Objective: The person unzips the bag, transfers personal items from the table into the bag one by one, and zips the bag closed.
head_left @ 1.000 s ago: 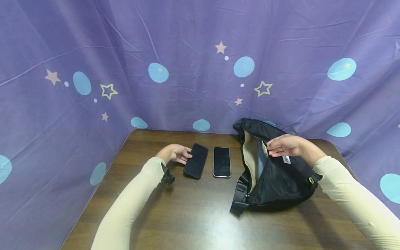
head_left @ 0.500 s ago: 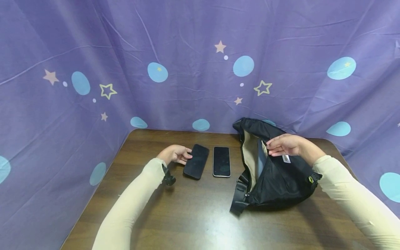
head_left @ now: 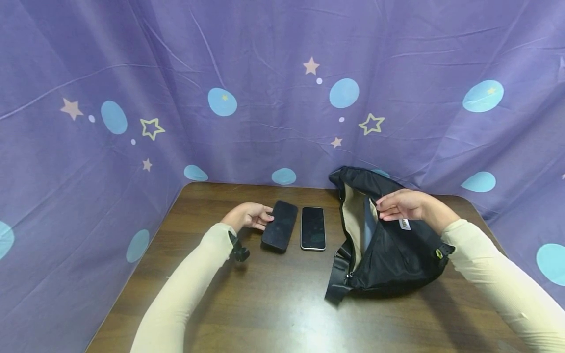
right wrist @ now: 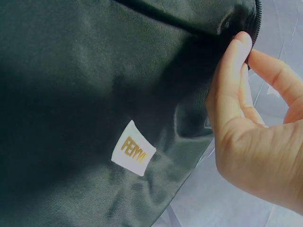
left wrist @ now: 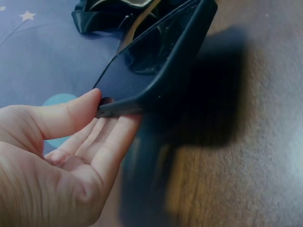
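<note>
Glossy, round-cornered black phone [head_left: 280, 226] slightly higher than before

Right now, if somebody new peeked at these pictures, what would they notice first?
Probably the starry purple cloth hanging behind the brown table. Next, perhaps, the black bag on the right of the table, its beige lining showing and the right hand pinching an edge of its opening. Then the dark phone in the left hand, with a second phone lying between it and the bag.
</note>
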`<action>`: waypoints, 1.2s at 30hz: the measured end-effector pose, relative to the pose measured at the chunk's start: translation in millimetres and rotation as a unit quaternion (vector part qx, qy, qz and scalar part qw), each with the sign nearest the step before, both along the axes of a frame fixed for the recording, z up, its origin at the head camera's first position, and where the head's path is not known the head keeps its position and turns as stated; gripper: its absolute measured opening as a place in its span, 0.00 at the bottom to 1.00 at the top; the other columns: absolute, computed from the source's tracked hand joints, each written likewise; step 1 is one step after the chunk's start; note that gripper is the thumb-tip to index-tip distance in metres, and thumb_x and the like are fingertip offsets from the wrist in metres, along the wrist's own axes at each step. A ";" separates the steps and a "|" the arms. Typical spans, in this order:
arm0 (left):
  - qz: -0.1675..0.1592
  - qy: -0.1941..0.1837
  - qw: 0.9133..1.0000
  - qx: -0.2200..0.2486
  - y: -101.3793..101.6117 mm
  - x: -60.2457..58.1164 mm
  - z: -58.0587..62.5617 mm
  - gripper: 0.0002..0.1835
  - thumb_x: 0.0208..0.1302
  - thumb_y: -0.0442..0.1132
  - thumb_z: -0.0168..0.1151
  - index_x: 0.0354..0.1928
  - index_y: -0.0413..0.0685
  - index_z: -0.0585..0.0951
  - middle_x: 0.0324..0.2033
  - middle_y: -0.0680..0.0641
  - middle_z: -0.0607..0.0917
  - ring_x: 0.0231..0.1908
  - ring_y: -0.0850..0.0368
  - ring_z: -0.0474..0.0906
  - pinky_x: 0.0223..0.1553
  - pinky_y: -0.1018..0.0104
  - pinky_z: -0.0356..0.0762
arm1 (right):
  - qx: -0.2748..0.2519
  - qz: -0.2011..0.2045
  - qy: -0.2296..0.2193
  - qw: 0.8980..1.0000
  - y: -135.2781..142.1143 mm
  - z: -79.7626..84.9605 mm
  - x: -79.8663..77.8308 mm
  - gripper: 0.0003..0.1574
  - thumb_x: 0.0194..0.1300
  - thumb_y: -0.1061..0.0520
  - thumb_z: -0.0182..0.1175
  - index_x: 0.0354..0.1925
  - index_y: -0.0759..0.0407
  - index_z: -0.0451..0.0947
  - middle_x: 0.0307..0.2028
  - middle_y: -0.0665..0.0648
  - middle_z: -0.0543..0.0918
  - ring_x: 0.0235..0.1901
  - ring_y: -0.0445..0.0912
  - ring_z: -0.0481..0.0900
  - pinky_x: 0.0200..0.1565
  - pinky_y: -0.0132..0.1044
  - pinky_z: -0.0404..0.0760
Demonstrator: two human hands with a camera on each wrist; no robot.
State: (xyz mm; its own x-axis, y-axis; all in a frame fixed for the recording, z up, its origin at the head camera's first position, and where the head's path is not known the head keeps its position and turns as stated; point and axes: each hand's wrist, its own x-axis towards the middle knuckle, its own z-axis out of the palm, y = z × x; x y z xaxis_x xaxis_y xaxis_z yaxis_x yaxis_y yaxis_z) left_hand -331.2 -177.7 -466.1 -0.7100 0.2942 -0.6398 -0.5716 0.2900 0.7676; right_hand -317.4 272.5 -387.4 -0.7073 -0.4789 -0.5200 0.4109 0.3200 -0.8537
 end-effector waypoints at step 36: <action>-0.009 0.004 0.997 0.070 52.2 2.1 14.2 0.33 0.75 0.24 0.48 0.79 0.39 0.54 0.32 0.53 0.82 0.34 0.59 0.82 0.74 0.49 0.65 | -0.024 -0.016 0.015 0.999 7.2 4.6 3.8 0.21 0.75 0.68 0.48 0.36 0.50 0.83 0.32 0.46 0.88 0.35 0.39 0.87 0.46 0.31 0.87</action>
State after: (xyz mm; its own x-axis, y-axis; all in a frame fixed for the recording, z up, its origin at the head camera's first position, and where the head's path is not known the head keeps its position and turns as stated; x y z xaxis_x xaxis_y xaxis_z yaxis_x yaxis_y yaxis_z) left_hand -329.0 -125.5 -452.0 -0.7083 0.3938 -0.5859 -0.5610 0.1898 0.8058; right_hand -313.6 279.6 -382.8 -0.7381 -0.4794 -0.4748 0.3943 0.2645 -0.8801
